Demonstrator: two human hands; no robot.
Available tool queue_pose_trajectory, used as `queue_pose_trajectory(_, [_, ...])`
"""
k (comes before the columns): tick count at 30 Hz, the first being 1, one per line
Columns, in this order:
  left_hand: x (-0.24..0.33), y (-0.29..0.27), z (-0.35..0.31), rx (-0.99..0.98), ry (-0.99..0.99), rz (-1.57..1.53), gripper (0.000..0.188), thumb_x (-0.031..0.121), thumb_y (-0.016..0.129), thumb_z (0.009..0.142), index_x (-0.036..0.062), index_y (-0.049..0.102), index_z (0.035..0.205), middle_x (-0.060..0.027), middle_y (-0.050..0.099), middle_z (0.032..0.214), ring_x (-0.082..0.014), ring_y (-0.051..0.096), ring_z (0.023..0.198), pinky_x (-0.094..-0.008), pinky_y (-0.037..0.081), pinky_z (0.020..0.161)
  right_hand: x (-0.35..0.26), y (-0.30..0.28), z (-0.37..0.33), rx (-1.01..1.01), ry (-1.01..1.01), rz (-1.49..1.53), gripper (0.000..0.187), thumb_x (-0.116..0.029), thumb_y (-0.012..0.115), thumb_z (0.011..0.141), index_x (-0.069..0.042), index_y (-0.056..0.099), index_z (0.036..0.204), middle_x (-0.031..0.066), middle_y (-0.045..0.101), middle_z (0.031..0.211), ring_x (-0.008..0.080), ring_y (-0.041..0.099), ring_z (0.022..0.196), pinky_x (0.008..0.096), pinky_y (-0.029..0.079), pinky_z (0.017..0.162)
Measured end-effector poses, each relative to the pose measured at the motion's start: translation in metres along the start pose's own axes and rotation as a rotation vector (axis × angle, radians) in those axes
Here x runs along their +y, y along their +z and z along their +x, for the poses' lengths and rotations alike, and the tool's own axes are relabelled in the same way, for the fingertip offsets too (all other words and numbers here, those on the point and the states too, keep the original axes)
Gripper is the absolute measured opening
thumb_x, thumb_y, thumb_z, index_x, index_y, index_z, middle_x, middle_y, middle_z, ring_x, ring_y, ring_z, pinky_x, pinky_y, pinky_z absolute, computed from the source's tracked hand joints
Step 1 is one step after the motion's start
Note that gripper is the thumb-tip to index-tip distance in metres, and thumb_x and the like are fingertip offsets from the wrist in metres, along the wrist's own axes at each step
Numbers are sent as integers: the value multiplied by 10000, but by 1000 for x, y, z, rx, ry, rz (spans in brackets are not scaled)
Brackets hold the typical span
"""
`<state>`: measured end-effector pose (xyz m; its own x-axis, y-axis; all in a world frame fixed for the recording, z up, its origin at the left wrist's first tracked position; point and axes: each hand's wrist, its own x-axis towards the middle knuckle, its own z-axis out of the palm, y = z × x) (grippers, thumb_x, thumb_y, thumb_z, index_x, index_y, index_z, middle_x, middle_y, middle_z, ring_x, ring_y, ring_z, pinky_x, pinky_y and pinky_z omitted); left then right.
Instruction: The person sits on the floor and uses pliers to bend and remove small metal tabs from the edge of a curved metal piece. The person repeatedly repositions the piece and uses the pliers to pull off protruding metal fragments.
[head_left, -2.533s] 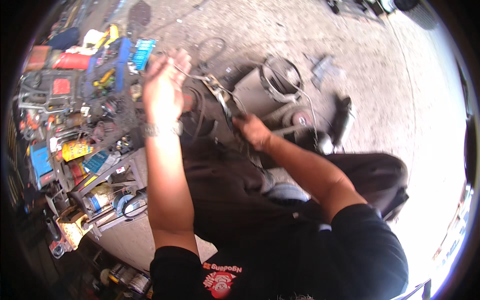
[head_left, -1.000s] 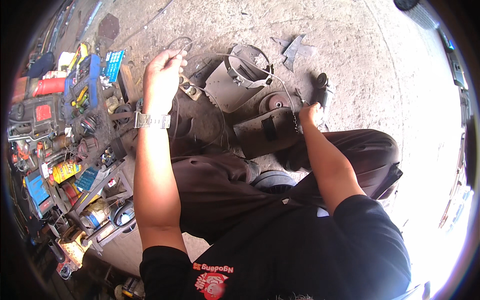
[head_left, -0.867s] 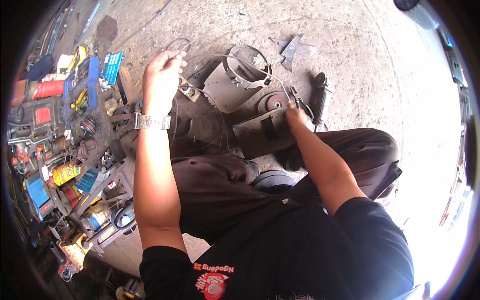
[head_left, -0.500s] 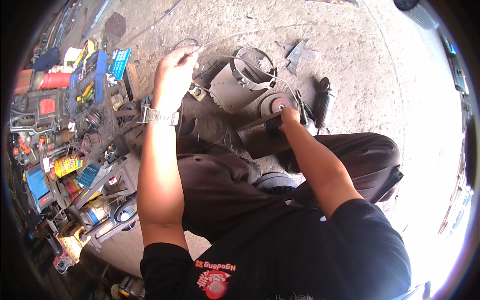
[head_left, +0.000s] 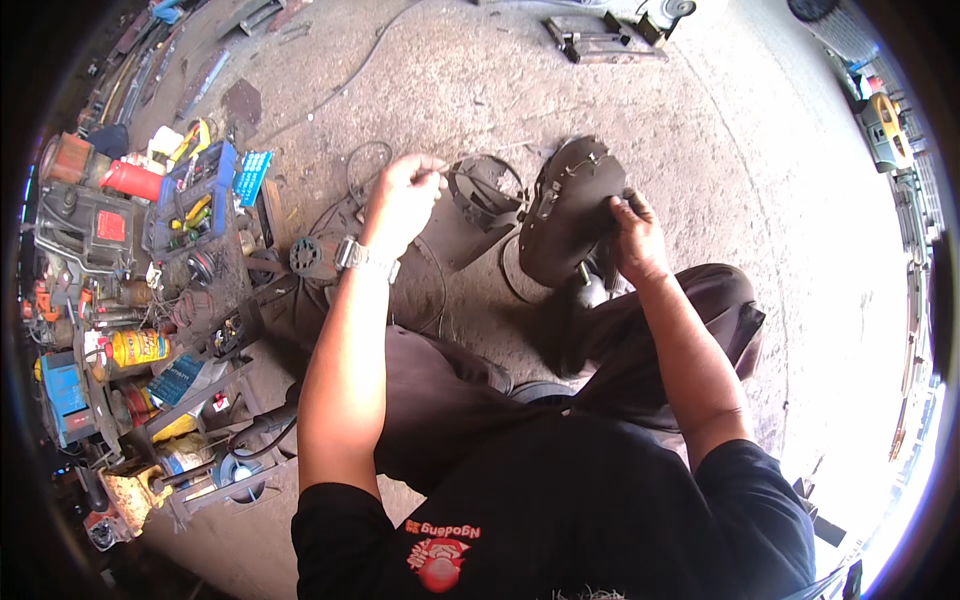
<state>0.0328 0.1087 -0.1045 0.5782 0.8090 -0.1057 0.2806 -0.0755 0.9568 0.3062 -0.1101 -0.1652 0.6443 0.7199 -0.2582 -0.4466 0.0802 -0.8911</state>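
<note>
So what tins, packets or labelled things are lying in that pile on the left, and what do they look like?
Yellow can: lying on its side at the left edge of the pile, cylindrical, with a printed label.
Red canister: further up the pile, cylindrical, lying tilted.
Blue tray: beside the red canister, rectangular, holding yellow-handled tools.
Light blue card: right of the tray, flat and rectangular.
Blue box: lower left, squarish.

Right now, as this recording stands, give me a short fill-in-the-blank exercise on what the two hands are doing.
1. The right hand holds a dark curved ____ up off the floor.
2. The left hand pinches a thin ____ between its fingertips.
3. On the left wrist sits a metal ____.
4. The blue tool tray lies to the person's ____.

Missing words: welding mask; wire; wristwatch; left
</note>
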Motion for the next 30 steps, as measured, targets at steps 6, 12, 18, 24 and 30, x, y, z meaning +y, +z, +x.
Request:
queue_pose_trajectory(6, [22,43,-25,61,-25,-506,114,-16,543,974,19,630,1039,-59,676,893,-127,635,771,-272,541,704,-30,-20,41,197,-8,198,240,-187,547,977,-84,613,1183,99,658,1139,238,616,1049,380,467,979])
queue_pose_trajectory(12, [13,91,-40,175,182,-485,125,-51,562,966,33,630,1028,-51,678,917,-100,639,791,-257,560,759,1,-29,63,43,45,404,446,-336,492,968,-27,554,1284,170,569,1380,326,494,1305,488,264,1187])
queue_pose_trajectory(18, [8,111,-44,349,344,-55,152,-89,602,910,23,631,1009,12,635,862,-24,535,698,-192,452,635,-4,9,34,112,83,473,355,-260,511,994,-24,564,1252,144,576,1349,299,493,1281,464,264,1187])
queue_pose_trajectory(24, [3,134,-43,584,360,-97,209,-129,594,880,15,637,1026,-11,635,880,-34,518,686,-189,439,611,4,6,43,164,79,510,377,-257,511,998,-8,540,1280,143,549,1385,289,460,1319,467,224,1203])
queue_pose_trajectory(30, [19,164,-50,536,359,95,127,-28,688,850,22,674,966,-57,655,779,-120,609,657,-278,508,622,0,16,37,125,60,560,388,-249,506,996,-7,526,1300,143,539,1402,291,448,1336,466,203,1214])
